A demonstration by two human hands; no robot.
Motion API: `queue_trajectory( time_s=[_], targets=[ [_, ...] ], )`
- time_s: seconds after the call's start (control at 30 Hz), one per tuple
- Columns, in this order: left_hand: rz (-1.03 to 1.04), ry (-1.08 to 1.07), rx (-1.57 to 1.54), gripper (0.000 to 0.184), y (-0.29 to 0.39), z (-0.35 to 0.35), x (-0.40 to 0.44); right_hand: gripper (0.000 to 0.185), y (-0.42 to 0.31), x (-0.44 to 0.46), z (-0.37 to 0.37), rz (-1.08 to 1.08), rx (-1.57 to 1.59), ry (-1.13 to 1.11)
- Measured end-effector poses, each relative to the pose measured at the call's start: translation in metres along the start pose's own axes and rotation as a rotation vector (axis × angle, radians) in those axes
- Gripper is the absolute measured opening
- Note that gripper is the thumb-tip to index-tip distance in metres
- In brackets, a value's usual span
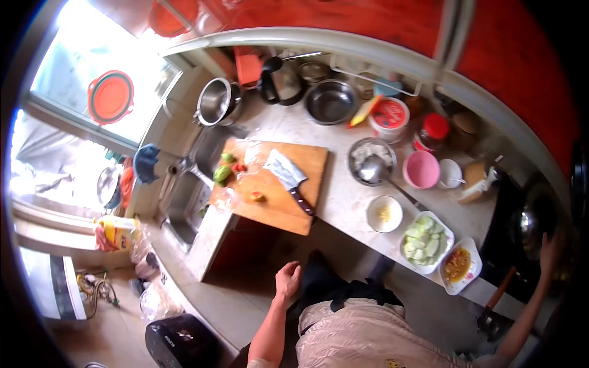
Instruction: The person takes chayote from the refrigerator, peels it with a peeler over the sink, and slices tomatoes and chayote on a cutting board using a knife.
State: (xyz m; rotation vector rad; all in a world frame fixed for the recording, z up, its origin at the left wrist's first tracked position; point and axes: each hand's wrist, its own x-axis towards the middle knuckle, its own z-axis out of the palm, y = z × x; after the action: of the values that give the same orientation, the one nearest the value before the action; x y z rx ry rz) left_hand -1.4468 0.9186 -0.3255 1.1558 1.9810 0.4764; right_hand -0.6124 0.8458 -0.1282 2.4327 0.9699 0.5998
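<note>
My left hand (288,281) hangs in front of the counter, below the cutting board, with its fingers loosely curled and nothing visible in them. My right hand (549,253) reaches to the dim far right, beside a wok (532,221) on the black stove; shadow hides whether its fingers grip anything. A square dish of sliced pale green vegetable (423,241) stands at the counter's front edge. Beside it is a dish of chopped reddish-yellow food in liquid (457,265). A white bowl (384,214) contains pale yellow bits. A spatula with a wooden handle (502,288) lies near my right forearm.
On the wooden cutting board (276,208) lie a cleaver (287,178) and vegetable scraps (223,173), with the board partly over the sink (184,214). A ladle (375,169) rests in a metal bowl. Pots, a kettle (282,83) and jars line the wall.
</note>
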Motion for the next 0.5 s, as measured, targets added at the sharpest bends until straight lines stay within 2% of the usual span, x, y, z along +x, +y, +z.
queue_trajectory(
  time_s=[0.03,0.07,0.1,0.13,0.17,0.2,0.23,0.27,0.33,0.37,0.4,0.47,0.5],
  targets=[
    [0.007,0.061,-0.005,0.029,0.01,-0.014,0.008,0.056,-0.04,-0.019,-0.037,-0.081,0.172,0.048],
    [0.077,0.188,-0.042,0.023,0.013,-0.024,0.017,0.051,-0.089,-0.046,-0.086,-0.174,0.443,-0.052],
    [0.149,0.294,-0.119,0.021,0.001,-0.03,0.037,0.046,-0.137,-0.072,-0.134,-0.241,0.717,-0.179],
    [0.225,0.394,-0.2,0.019,-0.01,-0.036,0.061,0.04,-0.194,-0.103,-0.193,-0.316,1.078,-0.455],
    [0.3,0.452,-0.2,0.018,0.001,-0.051,0.079,0.031,-0.25,-0.139,-0.212,-0.472,1.295,-0.37],
    [0.374,0.506,-0.205,0.017,0.012,-0.066,0.099,0.03,-0.307,-0.17,-0.238,-0.563,1.34,-0.413],
    [0.431,0.498,-0.121,0.019,0.022,-0.083,0.119,0.024,-0.363,-0.2,-0.259,-0.791,1.442,-0.283],
    [0.457,0.453,-0.112,0.027,0.015,-0.093,0.147,0.025,-0.419,-0.226,-0.28,-0.853,1.479,-0.312],
    [0.722,0.538,0.155,0.037,0.034,-0.119,0.187,0.032,-0.525,-0.27,-0.325,-0.916,1.452,-0.365],
    [0.751,0.464,0.146,0.042,0.034,-0.126,0.206,0.039,-0.576,-0.287,-0.337,-0.911,1.397,-0.27],
    [0.832,0.415,0.211,0.042,0.038,-0.134,0.221,0.047,-0.616,-0.299,-0.344,-0.918,1.323,-0.175],
    [0.926,0.265,0.311,0.042,0.026,-0.143,0.252,0.065,-0.666,-0.305,-0.362,-0.913,1.065,-0.263],
    [0.939,0.229,0.294,0.042,0.017,-0.147,0.259,0.067,-0.684,-0.309,-0.358,-0.943,0.999,-0.268]
  ],
)
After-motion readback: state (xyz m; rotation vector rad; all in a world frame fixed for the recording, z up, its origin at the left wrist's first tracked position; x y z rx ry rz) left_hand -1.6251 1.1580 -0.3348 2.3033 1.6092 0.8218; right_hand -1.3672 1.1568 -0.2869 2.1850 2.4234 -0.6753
